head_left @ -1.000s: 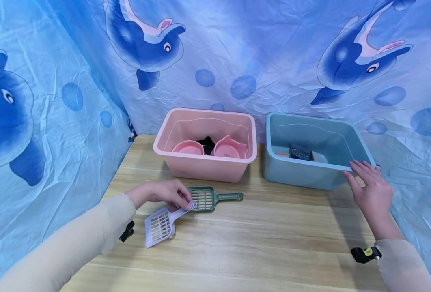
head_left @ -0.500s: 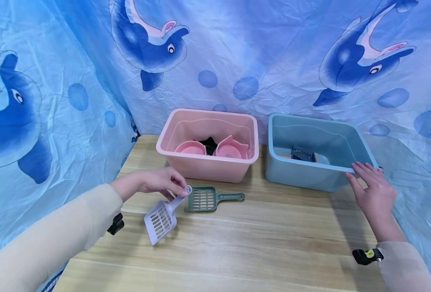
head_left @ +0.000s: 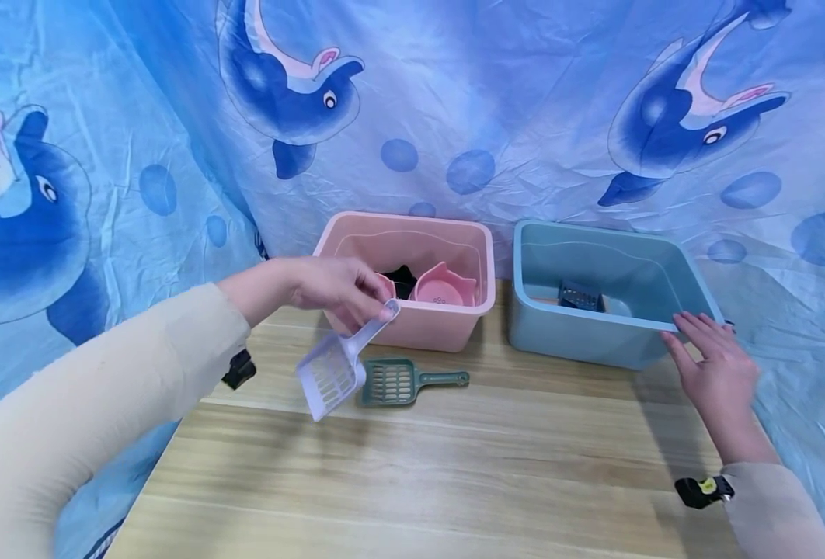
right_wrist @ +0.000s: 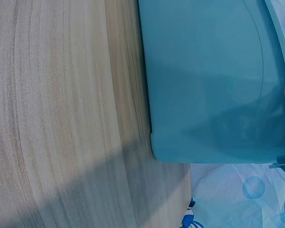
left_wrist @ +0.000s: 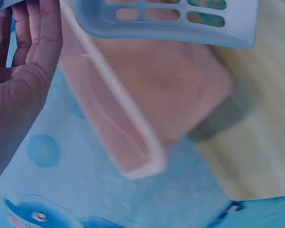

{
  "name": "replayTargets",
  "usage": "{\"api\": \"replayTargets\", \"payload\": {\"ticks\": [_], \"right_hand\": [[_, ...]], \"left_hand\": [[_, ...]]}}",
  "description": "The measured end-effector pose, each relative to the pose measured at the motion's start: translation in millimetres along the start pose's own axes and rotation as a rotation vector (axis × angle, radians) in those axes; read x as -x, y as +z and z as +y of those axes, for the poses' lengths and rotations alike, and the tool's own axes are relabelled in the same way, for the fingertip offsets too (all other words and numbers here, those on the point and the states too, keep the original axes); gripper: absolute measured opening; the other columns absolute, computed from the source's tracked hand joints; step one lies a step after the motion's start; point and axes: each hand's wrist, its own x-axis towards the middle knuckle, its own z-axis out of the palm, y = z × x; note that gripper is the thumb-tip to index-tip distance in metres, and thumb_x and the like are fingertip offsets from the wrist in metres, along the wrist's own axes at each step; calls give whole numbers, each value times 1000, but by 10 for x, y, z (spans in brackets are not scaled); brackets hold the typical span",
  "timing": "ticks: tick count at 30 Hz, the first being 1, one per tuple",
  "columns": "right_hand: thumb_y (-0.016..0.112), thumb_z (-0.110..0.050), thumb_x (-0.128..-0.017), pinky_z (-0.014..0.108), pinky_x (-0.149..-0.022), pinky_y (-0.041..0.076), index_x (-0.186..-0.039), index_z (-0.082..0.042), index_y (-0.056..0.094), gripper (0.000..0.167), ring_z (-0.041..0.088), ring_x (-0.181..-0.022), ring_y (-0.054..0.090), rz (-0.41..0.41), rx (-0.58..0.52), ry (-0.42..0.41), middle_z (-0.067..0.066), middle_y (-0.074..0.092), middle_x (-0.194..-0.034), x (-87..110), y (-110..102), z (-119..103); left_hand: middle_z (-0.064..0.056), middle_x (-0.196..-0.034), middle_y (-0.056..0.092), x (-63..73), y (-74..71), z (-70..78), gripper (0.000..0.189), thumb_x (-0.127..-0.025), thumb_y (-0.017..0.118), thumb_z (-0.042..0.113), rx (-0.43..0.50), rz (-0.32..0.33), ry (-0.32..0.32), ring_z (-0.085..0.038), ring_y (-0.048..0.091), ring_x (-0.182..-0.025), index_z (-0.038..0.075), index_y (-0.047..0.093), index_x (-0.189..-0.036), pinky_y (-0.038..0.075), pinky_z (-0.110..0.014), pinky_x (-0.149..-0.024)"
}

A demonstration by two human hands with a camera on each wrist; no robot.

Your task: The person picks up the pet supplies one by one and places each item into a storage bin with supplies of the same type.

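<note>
My left hand [head_left: 339,291] pinches a lavender slotted litter scoop [head_left: 332,373] by the end of its handle, with the scoop's head hanging down to the left. It is raised in front of the pink bin [head_left: 419,326]. In the left wrist view the scoop's slotted head [left_wrist: 166,23] shows at the top, over the bin. A dark green litter scoop [head_left: 391,384] lies flat on the table below, its handle pointing right. My right hand [head_left: 716,369] holds the front right corner of the blue bin's rim [head_left: 615,317], fingers over the rim and thumb outside.
Inside the pink bin are pink bowls [head_left: 446,287], one cat-eared, and a black item [head_left: 402,279]. The blue bin holds a dark slotted piece [head_left: 580,296]. Both bins stand at the back of the wooden table [head_left: 454,466], before a dolphin-print curtain [head_left: 524,101].
My left hand has lifted the lavender scoop off the table area, upward and slightly right, to the pink bin's front. My right hand stays on the blue bin's corner.
</note>
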Motion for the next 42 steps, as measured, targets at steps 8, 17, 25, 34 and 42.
{"api": "replayTargets", "payload": {"ticks": [8,17,25,34,42], "right_hand": [[86,-17,-91,46,-127,34,-128,0,76,42,50,-123,67,-11,23,5,26,73,-125,2,-41,2],[88,-12,-86,48,-126,35,-128,-1,76,45,49,-124,67,-29,31,11,26,73,-126,-6,-21,-32],[90,-4,-80,46,-127,35,-124,1,78,46,53,-118,68,16,7,-26,27,74,-120,-23,-1,-7],[83,-24,-95,49,-126,36,-126,-1,78,39,51,-119,69,4,9,-42,26,75,-122,-11,40,2],[91,-3,-79,48,-126,35,-125,0,78,48,51,-119,69,22,6,-35,26,75,-121,-46,32,47]], "left_hand": [[-8,-93,66,-402,-28,731,14,-105,70,14,-16,25,88,-23,64,-85,2,73,-111,60,-39,-85],[-10,-112,70,-1041,50,1459,36,-104,74,24,14,71,143,-24,68,-106,2,68,-132,60,-42,-100],[-10,-125,73,-1603,153,1930,30,-102,76,27,167,175,183,-24,71,-114,10,70,-126,60,-40,-99],[-8,-111,76,-2178,282,1963,25,-102,76,26,422,347,238,-22,75,-103,9,73,-121,64,-37,-92],[-10,-109,78,-2540,496,1881,31,-103,75,23,603,585,185,-23,77,-100,7,74,-129,64,-39,-93]]}}
